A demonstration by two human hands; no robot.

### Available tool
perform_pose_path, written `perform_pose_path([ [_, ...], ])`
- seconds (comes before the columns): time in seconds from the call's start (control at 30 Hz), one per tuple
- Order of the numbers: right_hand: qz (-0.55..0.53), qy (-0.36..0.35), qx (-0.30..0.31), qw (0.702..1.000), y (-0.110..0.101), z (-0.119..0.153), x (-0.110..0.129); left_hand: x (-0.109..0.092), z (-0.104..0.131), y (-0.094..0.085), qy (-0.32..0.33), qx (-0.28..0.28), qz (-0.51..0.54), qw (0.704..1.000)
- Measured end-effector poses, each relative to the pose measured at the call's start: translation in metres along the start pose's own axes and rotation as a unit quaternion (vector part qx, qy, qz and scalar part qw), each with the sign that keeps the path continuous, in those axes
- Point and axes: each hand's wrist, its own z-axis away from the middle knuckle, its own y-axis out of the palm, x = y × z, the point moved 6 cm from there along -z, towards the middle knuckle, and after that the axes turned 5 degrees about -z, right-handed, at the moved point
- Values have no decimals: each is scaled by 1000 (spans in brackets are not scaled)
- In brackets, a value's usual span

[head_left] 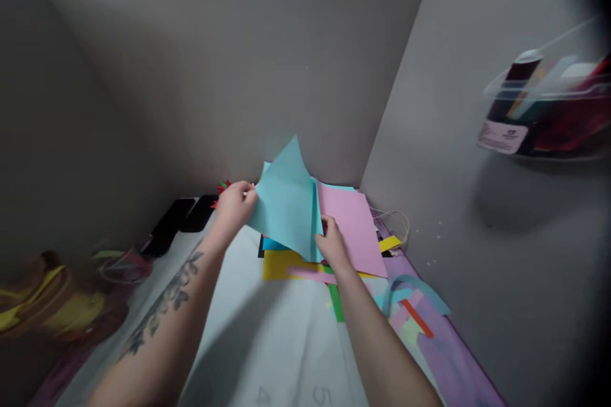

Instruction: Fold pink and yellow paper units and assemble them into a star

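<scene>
A light blue paper sheet [286, 203] is lifted at a tilt over the far part of the table. My left hand [237, 203] pinches its left edge, fingers closed. My right hand [333, 243] is closed at the right side, its fingertips on the light blue paper by the sheet's lower right. Which layers it grips is partly hidden. Just right of that lies a pink paper sheet [356, 229], with more light blue paper behind it. Yellow paper [277, 266] and a pink strip [310, 275] stick out beneath.
Paper scraps and strips [415, 318] lie along the right side. Two black phone-like objects [198, 213] rest at the far left. A clear plastic container [544, 114] hangs on the right wall. A brown and yellow item [48, 299], blurred, is at left.
</scene>
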Motion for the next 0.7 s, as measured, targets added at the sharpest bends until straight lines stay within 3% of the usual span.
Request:
perform_pose_path([
  [0.1,10,-5,17,1000,4,4,4,57,27,-23,-104,-10,66,992],
  [0.2,15,-36,16,999,12,14,20,107,69,-16,-189,21,128,973],
  [0.3,20,-125,50,991,30,32,45,141,114,-9,-240,16,133,962],
  [0.37,26,-158,109,981,48,47,56,156,141,-9,-253,15,129,959],
  [0.5,22,-114,172,978,72,70,50,179,178,-10,-249,81,117,958],
  [0.6,-15,-49,181,982,79,80,42,188,180,-8,-234,99,109,961],
  [0.7,-100,41,164,981,80,85,36,186,163,2,-193,102,74,973],
])
